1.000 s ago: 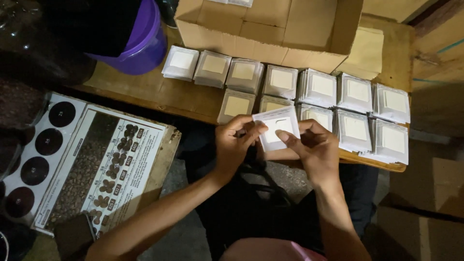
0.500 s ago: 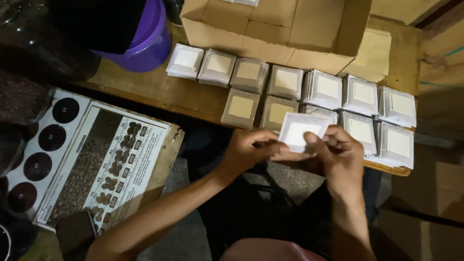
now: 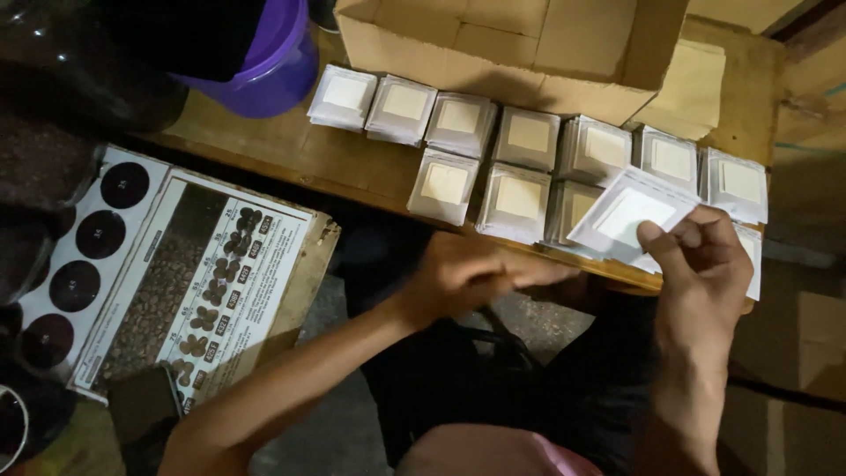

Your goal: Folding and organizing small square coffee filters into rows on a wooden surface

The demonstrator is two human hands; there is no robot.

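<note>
Grip: right hand [image 3: 705,273] pinched a white packet [image 3: 630,216]; left hand [image 3: 476,273] blurred, cannot tell.
Done: packet stacks [image 3: 529,145] filled the worktop [image 3: 264,150] at 12 o'clock.
Left: the held packet, not yet placed.

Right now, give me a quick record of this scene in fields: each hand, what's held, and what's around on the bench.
right hand: right hand holds a white square packet by its lower corner, tilted, above the bench edge
left hand: left hand blurred, below the bench edge, holding nothing I can make out
bench: wooden bench with stacks of packets in two rows
behind the stacks: open cardboard box
far left on the bench: purple tub
lower left: printed chart lying flat
</note>
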